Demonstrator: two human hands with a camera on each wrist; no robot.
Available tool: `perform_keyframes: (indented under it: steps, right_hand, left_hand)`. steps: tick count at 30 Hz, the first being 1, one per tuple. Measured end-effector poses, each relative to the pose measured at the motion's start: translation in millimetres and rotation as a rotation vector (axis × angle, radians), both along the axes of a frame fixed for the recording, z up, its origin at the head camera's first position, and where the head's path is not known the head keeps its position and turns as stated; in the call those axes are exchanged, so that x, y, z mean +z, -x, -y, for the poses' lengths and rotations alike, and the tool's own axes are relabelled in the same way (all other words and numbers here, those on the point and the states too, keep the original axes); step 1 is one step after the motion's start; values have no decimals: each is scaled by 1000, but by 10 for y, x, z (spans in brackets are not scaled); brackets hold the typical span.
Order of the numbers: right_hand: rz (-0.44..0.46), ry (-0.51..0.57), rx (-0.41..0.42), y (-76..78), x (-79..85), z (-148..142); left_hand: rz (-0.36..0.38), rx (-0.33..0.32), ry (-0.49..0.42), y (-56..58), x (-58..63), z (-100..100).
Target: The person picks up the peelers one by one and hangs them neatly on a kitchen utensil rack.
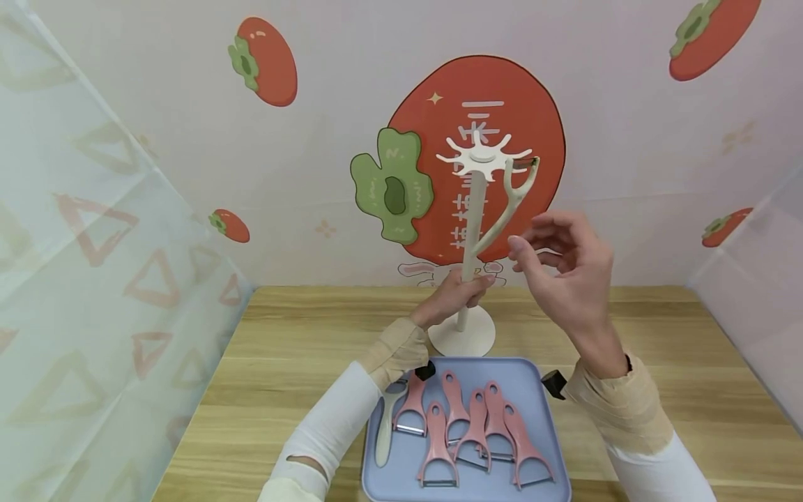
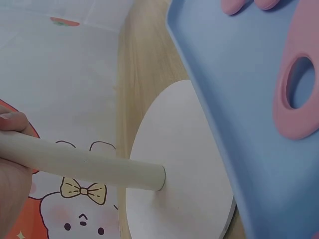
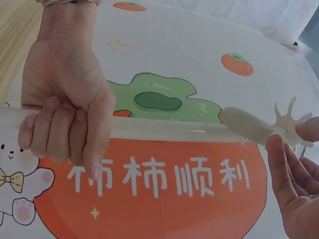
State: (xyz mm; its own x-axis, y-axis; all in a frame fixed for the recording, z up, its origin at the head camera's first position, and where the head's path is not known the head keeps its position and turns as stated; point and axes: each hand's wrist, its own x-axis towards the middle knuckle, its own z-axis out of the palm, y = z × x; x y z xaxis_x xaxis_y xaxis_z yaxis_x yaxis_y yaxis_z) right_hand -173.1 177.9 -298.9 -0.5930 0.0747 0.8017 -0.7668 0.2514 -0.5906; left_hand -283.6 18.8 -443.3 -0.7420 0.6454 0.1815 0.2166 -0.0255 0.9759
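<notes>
A white stand with a pole (image 1: pixel 475 216), a round base (image 1: pixel 461 341) and a hooked star-shaped top (image 1: pixel 479 155) rises from the table. My left hand (image 1: pixel 450 298) grips the pole low down; the left wrist view shows the fingers around the pole (image 2: pixel 99 169). On the right side of the top hangs a cream Y-shaped peeler (image 1: pixel 516 194), its handle slanting toward the pole. Right of that peeler, my right hand (image 1: pixel 571 268) is raised, fingers loosely bent with nothing in them. In the right wrist view, the right hand's fingertips (image 3: pixel 275 147) overlap the peeler's head end.
In front of the stand lies a blue tray (image 1: pixel 546 380). It holds several pink peelers (image 1: pixel 437 438) and one cream peeler (image 1: pixel 385 432) at its left side. Behind the wooden table (image 1: pixel 301 335) is a wall sheet printed with persimmons (image 1: pixel 521 90).
</notes>
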Motion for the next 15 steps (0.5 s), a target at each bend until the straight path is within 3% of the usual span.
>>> perform_keyframes:
  steps: [10,15]
  right_hand:
    - [-2,-128,-27,-113,-97,3]
    - [-9,-142,-37,-132,-194,-20]
  left_hand:
    - [-12,-9,-42,4,-21,-5]
    - [-2,-13,-34,9,-11,0]
